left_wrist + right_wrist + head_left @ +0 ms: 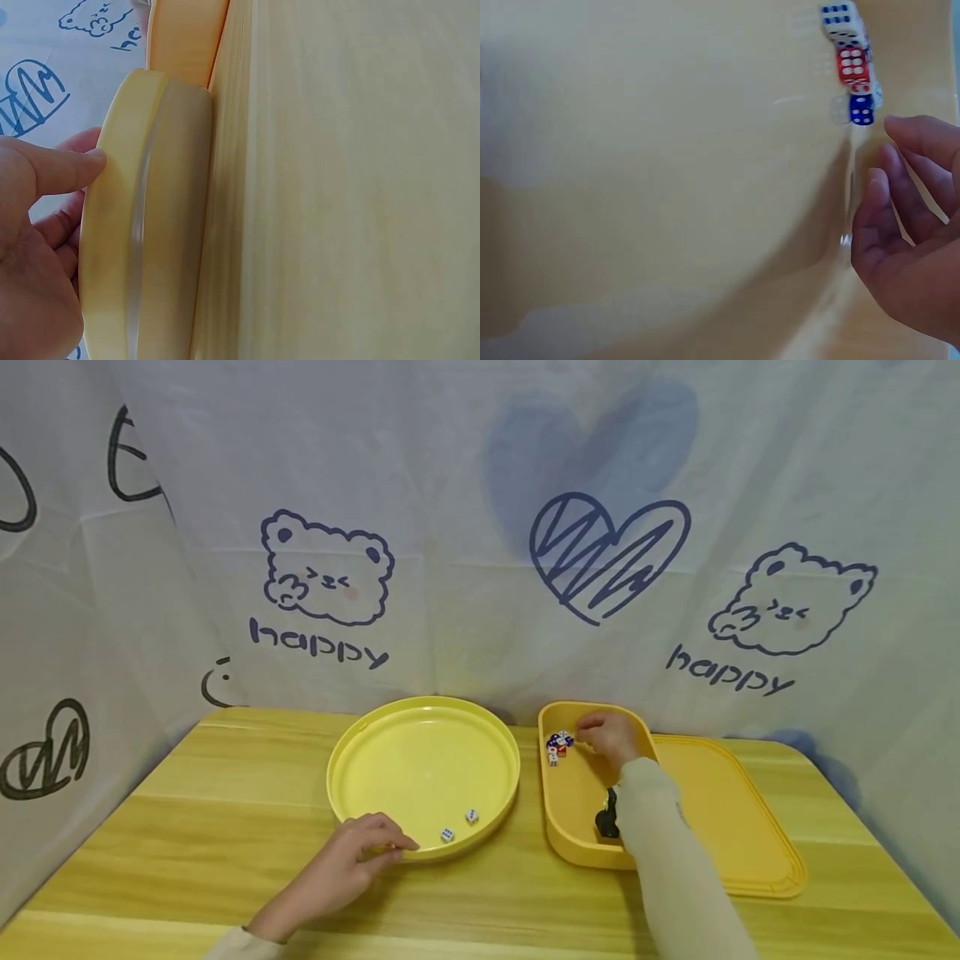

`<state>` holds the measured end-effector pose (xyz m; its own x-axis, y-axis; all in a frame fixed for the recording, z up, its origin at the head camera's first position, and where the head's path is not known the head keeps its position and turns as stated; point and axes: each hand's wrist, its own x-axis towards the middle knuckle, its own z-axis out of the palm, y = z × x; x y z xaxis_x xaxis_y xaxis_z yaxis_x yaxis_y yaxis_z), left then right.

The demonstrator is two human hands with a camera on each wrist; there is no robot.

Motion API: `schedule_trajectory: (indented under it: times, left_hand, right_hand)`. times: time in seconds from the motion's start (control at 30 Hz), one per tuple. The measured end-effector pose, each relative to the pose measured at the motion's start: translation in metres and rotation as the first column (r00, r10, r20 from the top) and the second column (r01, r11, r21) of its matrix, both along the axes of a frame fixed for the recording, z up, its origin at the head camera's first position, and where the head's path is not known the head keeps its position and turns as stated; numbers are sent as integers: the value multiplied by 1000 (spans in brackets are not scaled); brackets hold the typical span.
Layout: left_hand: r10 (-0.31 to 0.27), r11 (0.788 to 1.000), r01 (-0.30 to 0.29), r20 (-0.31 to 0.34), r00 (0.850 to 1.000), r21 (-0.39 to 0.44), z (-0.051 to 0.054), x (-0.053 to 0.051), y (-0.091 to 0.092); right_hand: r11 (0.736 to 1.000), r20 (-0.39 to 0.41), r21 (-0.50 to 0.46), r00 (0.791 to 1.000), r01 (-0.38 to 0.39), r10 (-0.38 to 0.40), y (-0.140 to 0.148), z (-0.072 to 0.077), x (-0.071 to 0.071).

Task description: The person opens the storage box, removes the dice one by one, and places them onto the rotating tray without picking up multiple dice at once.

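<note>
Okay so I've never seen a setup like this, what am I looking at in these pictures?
No machine here: just a person's two bare hands. The wide picture comes from a camera on the head, the other two from cameras on the wrists. On the wood-grain table sits a round, shallow yellow tray with two white dice inside. To its right are a deep, rectangular yellow-orange box and a flat yellow-orange panel. The left hand pinches the tray's rim. The right hand is in the box, fingers beside a small cluster of white, red and blue dice, holding nothing visible. The box's dark object is too hidden to identify.
</note>
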<state>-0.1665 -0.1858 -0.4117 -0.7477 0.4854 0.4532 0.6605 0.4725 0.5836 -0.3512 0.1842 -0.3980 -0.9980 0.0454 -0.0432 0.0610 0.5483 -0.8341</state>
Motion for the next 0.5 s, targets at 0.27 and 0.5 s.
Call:
schedule_trajectory:
  times: [0.27, 0.5]
  left_hand:
    - [38, 999, -36, 60, 997, -31, 5, 2, 0]
    - [31, 999, -29, 52, 998, -24, 5, 2, 0]
  right_hand:
    - [992, -21, 119, 998, -50, 53, -5, -6, -1]
    - [971, -39, 233, 997, -59, 70, -11, -8, -4]
